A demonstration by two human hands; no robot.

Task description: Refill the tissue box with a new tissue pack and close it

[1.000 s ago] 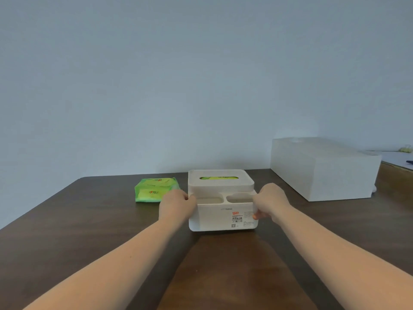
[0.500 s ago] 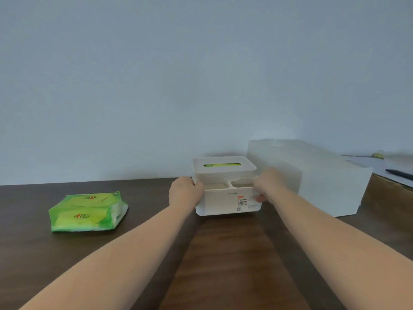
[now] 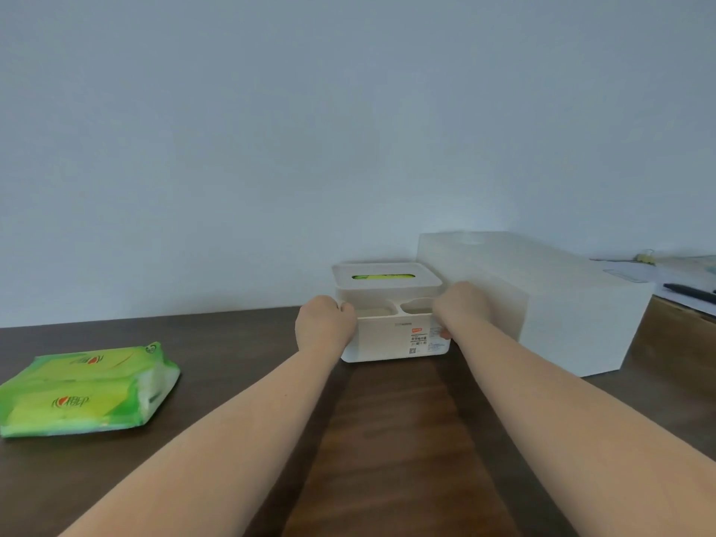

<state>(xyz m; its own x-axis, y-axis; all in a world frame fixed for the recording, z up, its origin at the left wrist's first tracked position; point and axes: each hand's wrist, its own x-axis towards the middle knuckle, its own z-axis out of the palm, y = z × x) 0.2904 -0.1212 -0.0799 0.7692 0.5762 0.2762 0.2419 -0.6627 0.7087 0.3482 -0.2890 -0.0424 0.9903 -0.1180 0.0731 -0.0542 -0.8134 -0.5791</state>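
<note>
Left hand (image 3: 325,327) clamped on the near-left corner of the white tissue box (image 3: 391,339); right hand (image 3: 463,310) gripping the opposite corner, thumb pressed over the printed label (image 3: 420,340). Between the knuckles, two open front compartments; just beyond them, lid (image 3: 386,274) seated, green wrapper showing through the slot. Box now pushed farther back than a second ago, sitting just beside the large white container (image 3: 542,304) off the right hand. Green tissue pack (image 3: 85,391) left well apart, out past the left forearm on the dark wooden table (image 3: 391,439). Probably repositioning only: lid not yet lifted, refill not begun, new pack untouched.
</note>
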